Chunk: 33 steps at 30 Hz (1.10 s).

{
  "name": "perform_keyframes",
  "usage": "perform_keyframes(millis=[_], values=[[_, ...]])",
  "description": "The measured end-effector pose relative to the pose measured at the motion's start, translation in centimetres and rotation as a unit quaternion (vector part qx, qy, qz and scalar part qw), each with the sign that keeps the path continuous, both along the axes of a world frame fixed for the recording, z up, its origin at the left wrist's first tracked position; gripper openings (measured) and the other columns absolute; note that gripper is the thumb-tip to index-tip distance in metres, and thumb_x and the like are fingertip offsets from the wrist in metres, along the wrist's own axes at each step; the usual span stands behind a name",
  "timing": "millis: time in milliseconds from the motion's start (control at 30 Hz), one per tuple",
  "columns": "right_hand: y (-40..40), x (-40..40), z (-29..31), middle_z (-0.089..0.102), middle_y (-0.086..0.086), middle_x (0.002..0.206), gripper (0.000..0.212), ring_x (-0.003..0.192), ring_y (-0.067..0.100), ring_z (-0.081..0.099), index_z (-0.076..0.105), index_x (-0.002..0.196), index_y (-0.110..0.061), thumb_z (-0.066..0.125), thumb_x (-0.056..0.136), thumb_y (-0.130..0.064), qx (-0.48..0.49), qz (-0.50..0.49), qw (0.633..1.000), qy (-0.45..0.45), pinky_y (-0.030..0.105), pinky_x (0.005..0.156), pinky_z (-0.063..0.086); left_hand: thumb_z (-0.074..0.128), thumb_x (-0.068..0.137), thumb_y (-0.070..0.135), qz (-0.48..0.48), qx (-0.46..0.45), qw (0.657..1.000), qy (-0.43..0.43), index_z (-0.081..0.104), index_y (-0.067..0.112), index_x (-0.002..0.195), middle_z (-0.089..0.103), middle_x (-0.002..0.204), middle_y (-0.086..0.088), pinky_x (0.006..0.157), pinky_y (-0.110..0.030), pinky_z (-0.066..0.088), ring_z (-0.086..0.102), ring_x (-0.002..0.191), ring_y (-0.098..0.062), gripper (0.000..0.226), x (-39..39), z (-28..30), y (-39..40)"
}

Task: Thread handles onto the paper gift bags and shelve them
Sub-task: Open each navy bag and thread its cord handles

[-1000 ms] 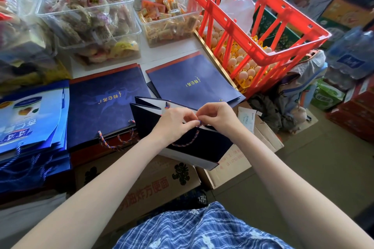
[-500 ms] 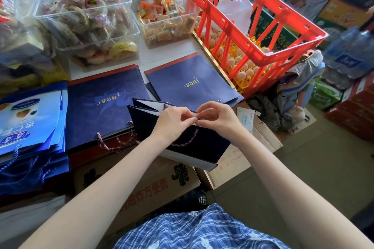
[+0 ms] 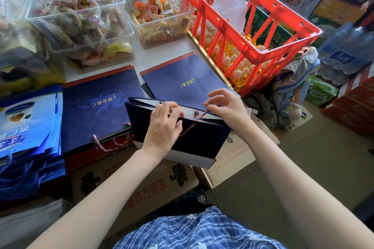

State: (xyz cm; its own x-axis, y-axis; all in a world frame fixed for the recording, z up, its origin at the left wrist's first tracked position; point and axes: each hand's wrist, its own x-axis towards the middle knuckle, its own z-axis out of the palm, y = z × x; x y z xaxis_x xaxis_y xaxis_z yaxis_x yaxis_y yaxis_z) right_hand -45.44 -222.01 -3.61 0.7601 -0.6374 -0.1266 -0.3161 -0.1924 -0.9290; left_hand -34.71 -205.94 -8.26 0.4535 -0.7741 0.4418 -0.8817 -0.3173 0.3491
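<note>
The bag point(image 3: 178, 137) is held open in front of the counter point(image 3: 166, 56), its mouth up and tilted away from the person, its long axis running left to right under both hands. The left hand point(image 3: 164, 127) lies over the near panel's top edge, fingers point(image 3: 174, 111) together and curled over the rim, clamping the paper. The right hand point(image 3: 226, 107) sits just right of it, thumb and forefinger pinched on the cord point(image 3: 204, 112), the other fingers spread apart. The cord runs from that pinch down and left to an eyelet point(image 3: 196, 115) in the white inner face, then appears again as a loop on the dark outer face below the left fingers.

The bag looks light and fairly stiff: coated paper that holds a crease but would dent or tear at the eyelet if yanked. The best hold is likely at the folded rim beside the eyelet, where the paper is doubled. The cord is soft, twisted and limp, so I judge it needs gripping close to its tip to steer it; its knotted end looks frayable.

Flat bags point(image 3: 182, 83) lie beyond the right fingers, and a finished stack point(image 3: 97, 107) with cords hanging lies left of the left fingers. No shelving has begun for this bag
</note>
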Motion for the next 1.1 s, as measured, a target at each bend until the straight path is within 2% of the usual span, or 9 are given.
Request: perform_keyframes(millis=[167, 267, 367, 500, 700, 767, 900, 1000, 1100], values=[[0.4, 0.2, -0.9, 0.069, -0.001, 0.090, 0.018, 0.078, 0.004, 0.062, 0.060, 0.098, -0.017, 0.066, 0.084, -0.007, -0.065, 0.045, 0.996, 0.035, 0.009, 0.071, 0.046, 0.085, 0.061, 0.030, 0.025, 0.110, 0.993, -0.045, 0.071, 0.012, 0.085, 0.059, 0.080, -0.005, 0.060, -0.033, 0.044, 0.057, 0.070, -0.024, 0.033, -1.3, -1.7, 0.5], [0.8, 0.4, -0.9, 0.070, -0.001, 0.089, 0.018, 0.084, 0.012, 0.065, 0.061, 0.097, -0.018, 0.067, 0.084, -0.007, -0.061, 0.062, 0.996, 0.021, 0.015, 0.075, 0.050, 0.072, 0.076, 0.042, 0.092, 0.159, 0.979, 0.086, 0.071, 0.014, 0.093, 0.058, 0.086, -0.005, 0.072, -0.036, 0.041, 0.057, 0.080, -0.025, 0.033, -2.2, -0.7, -1.5], [1.0, 0.3, -1.0, 0.070, -0.004, 0.087, 0.018, 0.084, 0.011, 0.066, 0.061, 0.096, -0.018, 0.068, 0.083, -0.007, -0.060, 0.067, 0.996, 0.006, 0.013, 0.074, 0.049, 0.059, 0.087, 0.043, 0.138, 0.103, 0.954, 0.244, 0.071, 0.014, 0.093, 0.054, 0.089, -0.002, 0.080, -0.032, 0.035, 0.052, 0.093, -0.024, 0.032, -2.8, 0.0, -3.3], [0.7, -0.5, -1.7, 0.064, -0.013, 0.095, 0.027, 0.090, 0.006, 0.060, 0.060, 0.106, -0.016, 0.067, 0.083, -0.005, -0.114, 0.076, 0.990, 0.031, 0.013, 0.079, 0.045, 0.066, 0.085, 0.028, 0.044, 0.071, 0.916, 0.393, 0.074, 0.018, 0.073, 0.046, 0.106, 0.006, 0.095, -0.024, 0.029, 0.037, 0.114, -0.016, 0.018, -2.1, 0.0, -2.2], [-0.3, -0.5, -2.4, 0.035, 0.004, 0.137, 0.066, 0.121, 0.022, 0.041, 0.041, 0.135, -0.019, 0.073, 0.077, -0.015, -0.230, 0.165, 0.946, 0.157, 0.036, 0.104, 0.035, 0.068, 0.082, 0.015, -0.115, 0.198, 0.846, 0.482, 0.070, 0.024, 0.060, 0.040, 0.140, 0.015, 0.111, -0.028, 0.014, 0.025, 0.132, 0.002, 0.024, 0.6, 2.0, 1.7], [-0.1, 0.0, -2.4, 0.035, 0.005, 0.138, 0.074, 0.125, 0.025, 0.039, 0.034, 0.139, -0.021, 0.074, 0.078, -0.028, -0.265, 0.192, 0.915, 0.236, 0.040, 0.105, 0.031, 0.068, 0.080, 0.017, -0.104, 0.207, 0.824, 0.517, 0.064, 0.027, 0.050, 0.051, 0.131, 0.015, 0.106, -0.029, 0.020, 0.032, 0.127, 0.000, 0.031, 1.3, 1.9, 2.5], [0.9, 0.5, -2.3, 0.055, 0.006, 0.127, 0.056, 0.119, 0.026, 0.049, 0.042, 0.129, -0.017, 0.068, 0.082, -0.032, -0.309, 0.168, 0.900, 0.256, 0.037, 0.096, 0.035, 0.066, 0.072, 0.040, -0.018, 0.158, 0.811, 0.563, 0.063, 0.026, 0.055, 0.059, 0.069, 0.004, 0.071, -0.027, 0.036, 0.047, 0.070, -0.011, 0.022, 1.8, 1.9, 2.6], [1.8, 0.4, -2.2, 0.061, 0.003, 0.119, 0.041, 0.113, 0.024, 0.054, 0.049, 0.122, -0.019, 0.064, 0.085, -0.028, -0.324, 0.171, 0.899, 0.239, 0.035, 0.087, 0.043, 0.060, 0.089, 0.034, -0.014, 0.187, 0.784, 0.592, 0.067, 0.021, 0.089, 0.068, 0.088, -0.005, 0.078, -0.029, 0.048, 0.060, 0.077, -0.014, 0.014, 1.0, 2.0, 1.3], [2.6, 0.1, -1.9, 0.062, 0.002, 0.119, 0.041, 0.110, 0.023, 0.055, 0.048, 0.126, -0.024, 0.060, 0.087, -0.026, -0.316, 0.190, 0.900, 0.234, 0.033, 0.080, 0.044, 0.056, 0.093, 0.023, 0.037, 0.132, 0.728, 0.672, 0.065, 0.015, 0.086, 0.071, 0.078, 0.001, 0.076, -0.023, 0.046, 0.063, 0.071, -0.009, 0.014, -0.6, 2.0, -0.5]])
